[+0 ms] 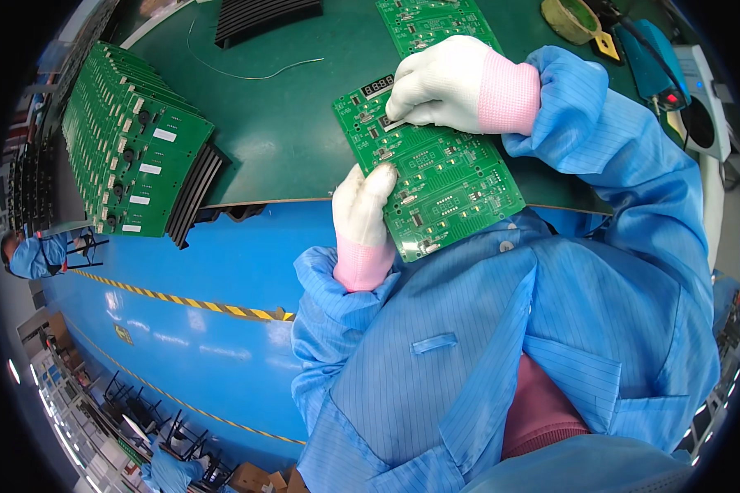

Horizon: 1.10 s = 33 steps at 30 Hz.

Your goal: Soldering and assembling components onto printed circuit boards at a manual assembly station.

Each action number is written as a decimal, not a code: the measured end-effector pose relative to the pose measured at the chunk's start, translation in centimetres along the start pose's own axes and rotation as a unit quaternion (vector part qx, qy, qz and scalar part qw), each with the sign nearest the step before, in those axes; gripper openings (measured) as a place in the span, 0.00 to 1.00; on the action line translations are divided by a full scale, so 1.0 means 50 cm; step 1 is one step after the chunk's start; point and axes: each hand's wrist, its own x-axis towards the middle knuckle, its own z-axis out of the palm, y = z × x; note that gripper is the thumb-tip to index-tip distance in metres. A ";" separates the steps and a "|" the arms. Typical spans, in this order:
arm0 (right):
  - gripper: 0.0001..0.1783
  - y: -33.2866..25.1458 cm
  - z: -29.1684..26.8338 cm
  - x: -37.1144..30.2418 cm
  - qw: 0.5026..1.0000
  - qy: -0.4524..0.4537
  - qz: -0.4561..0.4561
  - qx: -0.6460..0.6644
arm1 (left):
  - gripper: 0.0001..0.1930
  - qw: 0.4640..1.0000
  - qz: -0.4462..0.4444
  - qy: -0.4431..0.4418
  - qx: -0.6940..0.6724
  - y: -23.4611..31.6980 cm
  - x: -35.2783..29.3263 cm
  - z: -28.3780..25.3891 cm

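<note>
**Two gloved hands on a green board**

At the far left we see a rack of boards, green ones standing in a long tight row, with black trays stacked just beside them on the right. They sit on the green surface, whose near edge runs across above a blue floor. A thin white wire lies loose on the surface farther back, near another black tray.

Moving right, our left hand, in a white glove with a pink cuff, holds the board at its near left edge; the grip is clamped on the board, thumb on top. The board is green, tilted, and overhangs the near edge of the surface, its near corner over our blue coat.

Our right hand, gloved the same way, rests on the far part of the board beside a small dark display. Its fingers are curled together and seem to pinch something small against the board; we cannot tell what it is.

Beyond the right hand lies a second board. Farther right are a tape roll and a blue tool near the surface's right rim.
</note>
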 end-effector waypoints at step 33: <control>0.09 -0.013 -0.001 -0.009 0.996 0.027 -0.031 0.077 | 0.15 1.000 0.016 0.014 0.004 0.010 -0.037 0.011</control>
